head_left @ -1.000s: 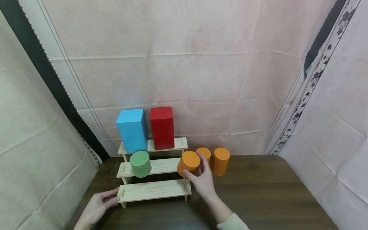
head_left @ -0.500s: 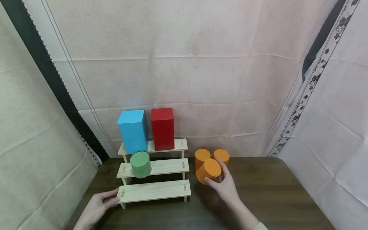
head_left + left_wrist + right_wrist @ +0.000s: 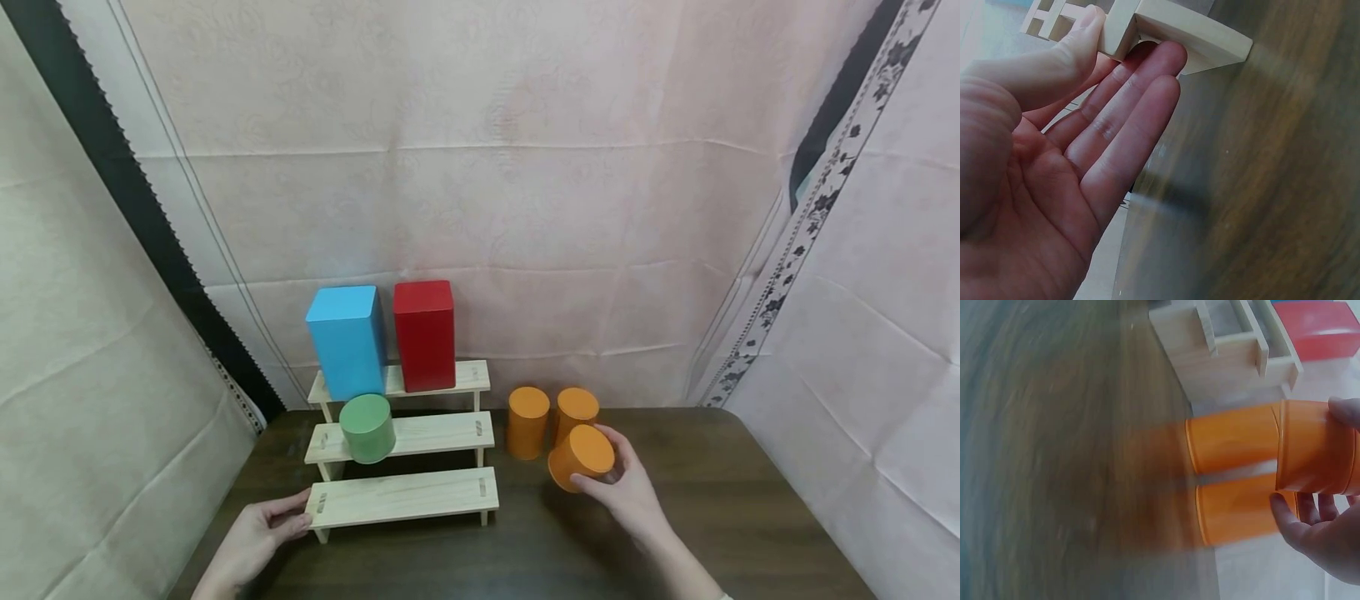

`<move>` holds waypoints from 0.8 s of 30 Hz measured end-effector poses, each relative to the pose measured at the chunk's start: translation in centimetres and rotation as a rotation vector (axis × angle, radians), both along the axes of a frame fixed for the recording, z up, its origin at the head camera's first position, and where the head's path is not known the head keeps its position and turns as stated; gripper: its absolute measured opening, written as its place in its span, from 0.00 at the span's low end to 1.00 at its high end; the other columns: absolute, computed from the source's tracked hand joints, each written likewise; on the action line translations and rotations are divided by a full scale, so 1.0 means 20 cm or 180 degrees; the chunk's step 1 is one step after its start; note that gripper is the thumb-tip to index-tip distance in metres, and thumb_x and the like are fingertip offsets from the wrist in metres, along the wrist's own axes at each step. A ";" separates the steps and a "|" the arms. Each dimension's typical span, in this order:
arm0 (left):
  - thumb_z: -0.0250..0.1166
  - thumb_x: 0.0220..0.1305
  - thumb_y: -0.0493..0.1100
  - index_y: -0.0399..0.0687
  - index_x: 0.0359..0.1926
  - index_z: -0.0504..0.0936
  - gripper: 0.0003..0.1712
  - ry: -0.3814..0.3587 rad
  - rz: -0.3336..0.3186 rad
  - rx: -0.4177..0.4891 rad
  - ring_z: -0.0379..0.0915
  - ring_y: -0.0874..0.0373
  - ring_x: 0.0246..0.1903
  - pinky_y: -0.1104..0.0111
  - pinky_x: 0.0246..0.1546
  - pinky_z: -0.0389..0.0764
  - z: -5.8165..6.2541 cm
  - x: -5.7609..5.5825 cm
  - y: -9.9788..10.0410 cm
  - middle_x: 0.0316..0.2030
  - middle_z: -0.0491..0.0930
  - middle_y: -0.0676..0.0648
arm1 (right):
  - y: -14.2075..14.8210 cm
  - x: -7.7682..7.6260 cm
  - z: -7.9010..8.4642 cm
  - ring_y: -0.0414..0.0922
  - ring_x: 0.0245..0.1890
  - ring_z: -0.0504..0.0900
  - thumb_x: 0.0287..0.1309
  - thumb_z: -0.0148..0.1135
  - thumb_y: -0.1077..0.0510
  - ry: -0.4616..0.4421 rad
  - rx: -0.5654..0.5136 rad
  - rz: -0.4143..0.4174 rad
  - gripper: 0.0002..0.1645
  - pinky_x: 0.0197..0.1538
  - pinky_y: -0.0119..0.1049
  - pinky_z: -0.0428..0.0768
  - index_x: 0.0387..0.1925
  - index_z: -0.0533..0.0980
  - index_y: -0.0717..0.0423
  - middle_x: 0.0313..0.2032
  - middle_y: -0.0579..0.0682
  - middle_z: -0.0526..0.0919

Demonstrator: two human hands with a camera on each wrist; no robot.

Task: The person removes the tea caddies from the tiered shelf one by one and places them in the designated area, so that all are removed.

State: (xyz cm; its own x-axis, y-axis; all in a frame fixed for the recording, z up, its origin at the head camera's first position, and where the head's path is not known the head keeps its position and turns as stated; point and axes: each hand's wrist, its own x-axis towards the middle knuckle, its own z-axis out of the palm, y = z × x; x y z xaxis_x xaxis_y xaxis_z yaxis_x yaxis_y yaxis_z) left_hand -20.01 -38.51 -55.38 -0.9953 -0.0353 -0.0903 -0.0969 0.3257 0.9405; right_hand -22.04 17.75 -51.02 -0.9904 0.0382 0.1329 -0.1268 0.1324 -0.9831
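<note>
A three-step wooden display stand (image 3: 408, 497) stands on the table, and my left hand (image 3: 255, 533) pinches the left end of its lowest step. In the left wrist view, the thumb (image 3: 1079, 56) lies against the wood while the other fingers stretch beneath it. My right hand (image 3: 630, 493) grips an orange cylinder (image 3: 581, 458), tilted, in front of two more. Those two, a left orange cylinder (image 3: 527, 429) and a right orange cylinder (image 3: 575, 406), stand upright on the table. In the right wrist view, the held cylinder (image 3: 1313, 447) overlaps both of them.
On the top step stand a blue block (image 3: 345, 350) and a red block (image 3: 425, 342). A green cylinder (image 3: 367, 435) sits at the left of the middle step. Behind the dark wooden table (image 3: 712, 500) hangs a pale cloth (image 3: 570, 208).
My right hand has carried the orange cylinder rightward from beside the middle step, past the left standing cylinder, to the front of the right one. My left hand stays at the stand.
</note>
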 end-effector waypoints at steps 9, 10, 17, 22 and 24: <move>0.70 0.71 0.30 0.21 0.68 0.74 0.29 0.0067 -0.0057 0.0015 0.87 0.59 0.47 0.64 0.47 0.91 0.02 -0.01 0.00 0.64 0.78 0.26 | 0.20 -0.01 -0.03 0.44 0.62 0.76 0.55 0.85 0.57 -0.0188 0.0550 -0.0148 0.55 0.60 0.34 0.78 0.78 0.63 0.52 0.71 0.55 0.73; 0.70 0.71 0.31 0.21 0.68 0.74 0.29 0.0062 -0.0067 0.0011 0.87 0.59 0.47 0.64 0.47 0.91 0.01 -0.01 0.00 0.64 0.78 0.26 | 0.21 -0.01 -0.04 0.45 0.63 0.75 0.55 0.85 0.57 -0.0194 0.0610 -0.0170 0.55 0.60 0.35 0.77 0.78 0.63 0.53 0.71 0.56 0.73; 0.70 0.73 0.33 0.21 0.69 0.74 0.29 0.0025 -0.0151 -0.0025 0.87 0.56 0.49 0.63 0.48 0.91 0.00 0.01 -0.02 0.67 0.75 0.26 | 0.33 -0.07 -0.11 0.55 0.66 0.72 0.56 0.85 0.54 -0.0365 0.0882 -0.0290 0.57 0.66 0.51 0.72 0.78 0.60 0.58 0.72 0.61 0.70; 0.70 0.72 0.33 0.20 0.69 0.74 0.30 0.0008 -0.0134 0.0023 0.86 0.55 0.50 0.63 0.48 0.91 0.00 0.00 -0.01 0.66 0.76 0.25 | 0.39 -0.09 -0.13 0.60 0.69 0.69 0.57 0.84 0.53 -0.0465 0.0927 -0.0364 0.60 0.71 0.60 0.68 0.79 0.57 0.61 0.74 0.64 0.66; 0.70 0.72 0.32 0.20 0.68 0.74 0.29 0.0019 -0.0133 0.0008 0.86 0.55 0.49 0.63 0.48 0.91 0.00 0.00 -0.01 0.66 0.76 0.25 | 0.39 -0.10 -0.13 0.62 0.71 0.68 0.57 0.84 0.53 -0.0479 0.0928 -0.0378 0.60 0.73 0.63 0.66 0.80 0.56 0.61 0.74 0.65 0.65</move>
State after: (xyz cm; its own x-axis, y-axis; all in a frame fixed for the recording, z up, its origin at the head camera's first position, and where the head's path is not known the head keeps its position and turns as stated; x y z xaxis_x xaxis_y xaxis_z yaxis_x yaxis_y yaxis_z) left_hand -19.95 -38.62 -55.32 -0.9964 0.0064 -0.0846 -0.0778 0.3270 0.9418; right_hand -24.09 25.59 -53.52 -0.9906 0.1362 0.0081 0.0498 0.4156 -0.9082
